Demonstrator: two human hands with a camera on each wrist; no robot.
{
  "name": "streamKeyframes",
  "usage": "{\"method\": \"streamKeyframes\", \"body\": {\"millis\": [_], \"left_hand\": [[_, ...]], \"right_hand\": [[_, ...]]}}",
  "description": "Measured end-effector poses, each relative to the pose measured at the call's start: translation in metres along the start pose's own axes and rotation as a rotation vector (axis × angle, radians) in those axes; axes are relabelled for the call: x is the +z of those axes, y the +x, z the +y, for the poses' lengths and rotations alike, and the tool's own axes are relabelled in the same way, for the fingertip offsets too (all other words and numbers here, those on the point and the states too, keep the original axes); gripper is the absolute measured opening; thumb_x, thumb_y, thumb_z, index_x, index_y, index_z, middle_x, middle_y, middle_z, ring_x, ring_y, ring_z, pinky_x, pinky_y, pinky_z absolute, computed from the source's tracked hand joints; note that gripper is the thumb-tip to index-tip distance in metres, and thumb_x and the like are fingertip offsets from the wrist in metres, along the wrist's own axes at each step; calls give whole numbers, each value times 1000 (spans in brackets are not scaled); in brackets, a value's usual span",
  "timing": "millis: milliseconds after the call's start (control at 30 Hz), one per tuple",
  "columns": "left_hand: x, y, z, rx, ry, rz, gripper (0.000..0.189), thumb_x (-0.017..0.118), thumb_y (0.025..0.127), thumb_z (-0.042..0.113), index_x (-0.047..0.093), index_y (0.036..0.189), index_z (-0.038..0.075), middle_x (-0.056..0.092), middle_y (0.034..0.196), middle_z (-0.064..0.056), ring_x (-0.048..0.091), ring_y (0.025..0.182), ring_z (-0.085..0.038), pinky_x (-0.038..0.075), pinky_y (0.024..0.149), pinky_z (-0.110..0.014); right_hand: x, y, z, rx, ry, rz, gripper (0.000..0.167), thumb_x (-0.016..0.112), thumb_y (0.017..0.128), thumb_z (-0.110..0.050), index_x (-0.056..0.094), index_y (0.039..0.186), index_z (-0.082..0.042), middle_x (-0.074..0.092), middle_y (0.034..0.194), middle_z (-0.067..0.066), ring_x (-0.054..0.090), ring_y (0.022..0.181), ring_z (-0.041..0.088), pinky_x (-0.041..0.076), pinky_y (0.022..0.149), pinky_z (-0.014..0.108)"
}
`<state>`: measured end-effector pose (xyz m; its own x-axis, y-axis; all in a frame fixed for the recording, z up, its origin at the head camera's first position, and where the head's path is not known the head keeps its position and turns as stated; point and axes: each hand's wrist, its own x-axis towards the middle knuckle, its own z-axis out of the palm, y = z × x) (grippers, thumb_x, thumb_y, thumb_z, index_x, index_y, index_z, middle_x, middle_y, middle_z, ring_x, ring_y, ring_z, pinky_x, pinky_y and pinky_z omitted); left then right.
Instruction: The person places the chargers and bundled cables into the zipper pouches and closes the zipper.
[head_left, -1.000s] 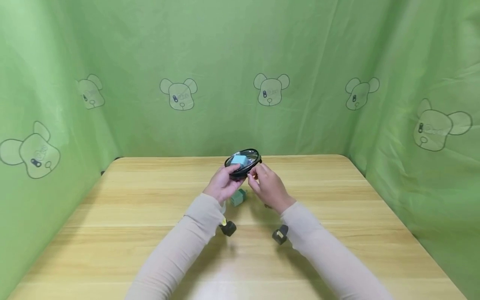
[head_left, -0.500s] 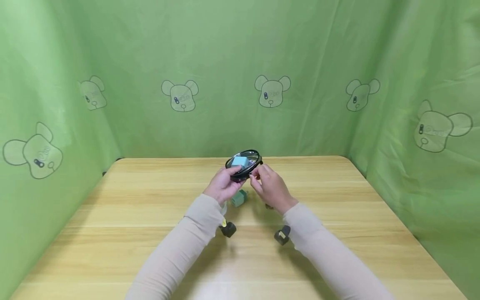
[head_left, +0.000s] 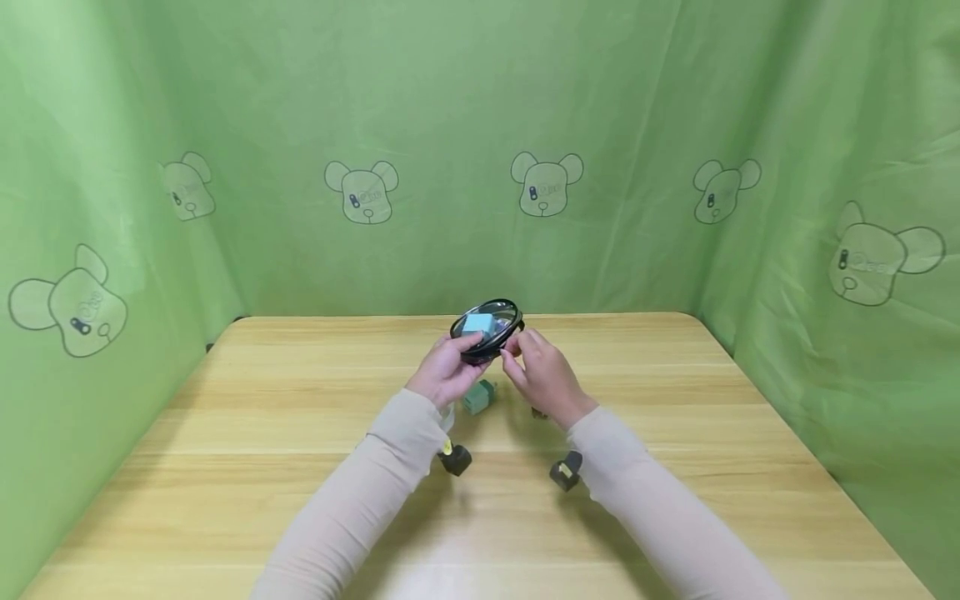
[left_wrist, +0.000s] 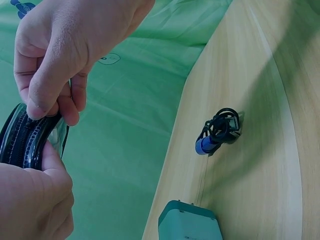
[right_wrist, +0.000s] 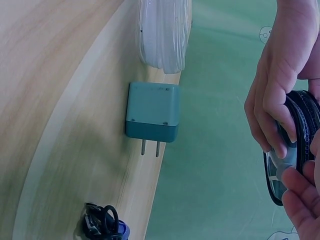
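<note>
A small round see-through case (head_left: 501,315) with black zipper edges is held up over the far part of the table, tilted. My left hand (head_left: 446,367) grips its near left side, thumb over a light-blue block (head_left: 478,323) that shows in the case. My right hand (head_left: 543,375) pinches at the zipper edge on the right; in the left wrist view its thumb and fingertips (left_wrist: 37,109) meet right at the zipper (left_wrist: 20,137). The zipper pull is hidden by the fingers. Below the hands, a green charger plug (right_wrist: 152,112) with two metal prongs lies on the table.
A coiled black cable (left_wrist: 219,127) with a blue end lies on the wooden table (head_left: 225,467). A clear plastic item (right_wrist: 164,37) stands beyond the charger plug. Green curtains (head_left: 450,83) enclose the table's back and sides.
Both hands and the case stay nearly in place, with my right hand shifted very slightly right. The whole head view has dropped a little.
</note>
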<state>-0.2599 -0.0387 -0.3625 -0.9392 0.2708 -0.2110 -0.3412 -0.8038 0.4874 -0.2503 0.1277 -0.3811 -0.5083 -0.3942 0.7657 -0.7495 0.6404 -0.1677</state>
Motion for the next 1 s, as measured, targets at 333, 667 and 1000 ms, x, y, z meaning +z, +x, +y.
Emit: {"method": "streamKeyframes", "body": {"millis": [333, 667, 1000], "left_hand": [[-1, 1, 1, 6, 32, -40, 58, 44, 94, -13, 23, 146, 3, 33, 146, -26, 41, 131, -38, 45, 104, -39], [-3, 0, 3, -3, 40, -40, 60, 43, 94, -13, 22, 147, 5, 32, 147, -26, 40, 132, -38, 43, 106, -39], [-5, -1, 5, -12, 33, 1, 58, 44, 94, -13, 24, 143, 9, 33, 145, -25, 40, 131, -37, 42, 107, -39]], "right_hand": [[-3, 0, 3, 54, 2, -26, 6, 64, 85, 2, 59, 88, 4, 60, 81, 12, 56, 67, 22, 56, 61, 32], [-7, -1, 10, 73, -12, -7, 6, 64, 85, 2, 59, 87, 3, 59, 81, 12, 56, 69, 24, 55, 62, 35], [-9, 0, 12, 85, -5, -3, 7, 65, 85, 2, 59, 88, 4, 60, 82, 14, 58, 71, 26, 56, 64, 36]]}}
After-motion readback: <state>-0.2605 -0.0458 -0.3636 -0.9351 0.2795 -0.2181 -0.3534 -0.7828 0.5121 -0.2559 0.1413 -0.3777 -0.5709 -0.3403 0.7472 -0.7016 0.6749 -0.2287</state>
